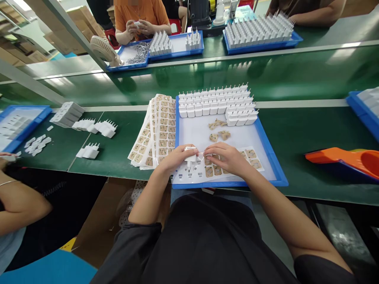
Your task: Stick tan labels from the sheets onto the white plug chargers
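My left hand [175, 157] is closed around a white plug adapter [191, 157], whose metal pins point down toward me. Just to its right, my right hand [226, 158] has its fingers drawn together at a small whitish piece beside the adapter, too small to make out. Both hands are over a sheet of tan stickers [209, 171], partly peeled on its left, lying at the near side of a blue-rimmed tray [268, 148]. At the tray's far side, white plug adapters [207, 103] stand in rows, pins up. Crumpled tan scraps [224, 135] lie between.
Fanned sticker sheets [160, 134] lie left of the tray. Further left are loose plug adapters [89, 151] and small white pieces [37, 145]. An orange scoop-like bin [340, 156] sits at right. Across the green conveyor [192, 81], co-workers sit behind more trays.
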Demonstrator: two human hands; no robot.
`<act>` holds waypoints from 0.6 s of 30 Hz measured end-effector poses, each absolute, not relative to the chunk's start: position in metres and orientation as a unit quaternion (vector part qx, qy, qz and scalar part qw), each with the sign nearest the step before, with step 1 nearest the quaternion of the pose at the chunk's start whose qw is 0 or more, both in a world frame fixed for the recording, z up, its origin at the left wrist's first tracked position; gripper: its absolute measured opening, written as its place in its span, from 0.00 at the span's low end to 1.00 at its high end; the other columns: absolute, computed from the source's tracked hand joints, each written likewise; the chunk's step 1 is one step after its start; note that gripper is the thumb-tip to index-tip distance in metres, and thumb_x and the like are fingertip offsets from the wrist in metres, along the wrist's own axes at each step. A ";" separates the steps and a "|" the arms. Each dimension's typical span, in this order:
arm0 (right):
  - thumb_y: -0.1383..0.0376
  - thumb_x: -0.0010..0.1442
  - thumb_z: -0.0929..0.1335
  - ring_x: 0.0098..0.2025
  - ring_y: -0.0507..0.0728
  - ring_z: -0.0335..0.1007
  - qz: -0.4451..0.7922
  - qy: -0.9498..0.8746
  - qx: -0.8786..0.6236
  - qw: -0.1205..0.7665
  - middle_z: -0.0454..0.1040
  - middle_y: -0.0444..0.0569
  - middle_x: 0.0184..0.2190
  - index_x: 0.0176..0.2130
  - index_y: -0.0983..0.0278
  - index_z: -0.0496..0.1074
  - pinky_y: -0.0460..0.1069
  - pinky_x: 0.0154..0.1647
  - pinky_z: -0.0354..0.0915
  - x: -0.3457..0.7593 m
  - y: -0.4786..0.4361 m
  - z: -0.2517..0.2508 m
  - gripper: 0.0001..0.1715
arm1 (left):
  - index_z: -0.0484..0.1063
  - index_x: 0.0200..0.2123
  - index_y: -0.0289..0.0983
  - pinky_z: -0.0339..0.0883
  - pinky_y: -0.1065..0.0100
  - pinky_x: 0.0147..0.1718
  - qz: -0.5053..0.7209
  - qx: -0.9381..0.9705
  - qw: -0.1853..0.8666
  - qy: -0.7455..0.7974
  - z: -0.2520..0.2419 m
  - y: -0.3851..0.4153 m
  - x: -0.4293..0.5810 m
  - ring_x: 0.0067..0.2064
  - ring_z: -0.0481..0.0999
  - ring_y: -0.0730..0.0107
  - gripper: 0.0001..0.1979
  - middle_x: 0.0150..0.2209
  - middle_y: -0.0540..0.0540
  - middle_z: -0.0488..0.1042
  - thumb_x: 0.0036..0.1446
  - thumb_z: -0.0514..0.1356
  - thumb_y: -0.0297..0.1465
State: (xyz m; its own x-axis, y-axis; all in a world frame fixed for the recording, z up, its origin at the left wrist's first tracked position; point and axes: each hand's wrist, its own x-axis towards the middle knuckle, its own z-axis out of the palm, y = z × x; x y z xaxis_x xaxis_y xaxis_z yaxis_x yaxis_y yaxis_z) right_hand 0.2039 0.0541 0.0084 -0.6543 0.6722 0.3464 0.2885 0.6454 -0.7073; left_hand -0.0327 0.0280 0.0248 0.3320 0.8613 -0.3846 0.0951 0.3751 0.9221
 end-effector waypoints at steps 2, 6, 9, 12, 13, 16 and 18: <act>0.61 0.68 0.66 0.47 0.61 0.75 0.300 -0.855 -0.274 0.322 0.80 0.51 0.45 0.42 0.57 0.78 0.57 0.50 0.70 0.201 0.053 0.008 0.10 | 0.74 0.32 0.36 0.62 0.70 0.26 0.298 0.470 0.666 0.496 0.025 0.028 -0.032 0.25 0.67 0.73 0.22 0.25 0.51 0.69 0.50 0.66 0.51; 0.59 0.69 0.65 0.45 0.61 0.75 0.285 -0.859 -0.263 0.335 0.80 0.52 0.45 0.37 0.56 0.78 0.59 0.50 0.69 0.198 0.052 0.012 0.12 | 0.75 0.32 0.36 0.64 0.69 0.28 0.288 0.488 0.652 0.504 0.024 0.028 -0.032 0.27 0.69 0.71 0.22 0.27 0.50 0.71 0.51 0.65 0.50; 0.59 0.68 0.66 0.47 0.62 0.74 0.306 -0.855 -0.242 0.341 0.80 0.52 0.46 0.36 0.56 0.77 0.61 0.51 0.69 0.203 0.051 0.018 0.11 | 0.76 0.32 0.35 0.68 0.68 0.32 0.286 0.521 0.617 0.516 0.023 0.029 -0.034 0.32 0.73 0.67 0.22 0.30 0.48 0.74 0.53 0.64 0.50; 0.59 0.67 0.68 0.50 0.62 0.73 0.362 -0.818 -0.245 0.374 0.78 0.51 0.46 0.37 0.56 0.76 0.61 0.56 0.67 0.214 0.052 0.022 0.07 | 0.76 0.37 0.35 0.70 0.64 0.38 0.278 0.568 0.566 0.528 0.026 0.029 -0.036 0.38 0.76 0.62 0.22 0.35 0.46 0.77 0.55 0.63 0.50; 0.59 0.66 0.69 0.51 0.62 0.72 0.383 -0.793 -0.256 0.398 0.78 0.51 0.46 0.37 0.56 0.75 0.61 0.57 0.66 0.217 0.052 0.023 0.06 | 0.76 0.40 0.36 0.71 0.62 0.42 0.273 0.592 0.536 0.536 0.028 0.027 -0.035 0.42 0.76 0.59 0.21 0.38 0.45 0.78 0.56 0.63 0.49; 0.57 0.65 0.70 0.48 0.61 0.72 0.460 -0.704 -0.292 0.456 0.76 0.49 0.40 0.37 0.57 0.73 0.60 0.55 0.67 0.223 0.053 0.021 0.07 | 0.75 0.41 0.39 0.64 0.53 0.57 0.290 0.683 0.388 0.547 0.034 0.019 -0.030 0.57 0.72 0.50 0.18 0.53 0.42 0.77 0.56 0.66 0.46; 0.55 0.64 0.71 0.44 0.60 0.73 0.519 -0.659 -0.312 0.446 0.75 0.48 0.37 0.37 0.58 0.73 0.57 0.49 0.70 0.220 0.050 0.020 0.10 | 0.72 0.40 0.40 0.60 0.52 0.61 0.317 0.715 0.318 0.536 0.036 0.012 -0.024 0.61 0.69 0.51 0.15 0.58 0.42 0.74 0.56 0.67 0.43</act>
State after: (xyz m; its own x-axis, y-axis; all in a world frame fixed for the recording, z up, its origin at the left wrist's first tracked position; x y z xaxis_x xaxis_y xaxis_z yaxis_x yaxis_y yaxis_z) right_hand 0.2201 0.0498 0.0199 -0.4064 0.8748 0.2635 -0.0515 0.2661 -0.9626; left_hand -0.0242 0.0117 0.0356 0.2234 0.9682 0.1128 0.5649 -0.2229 0.7944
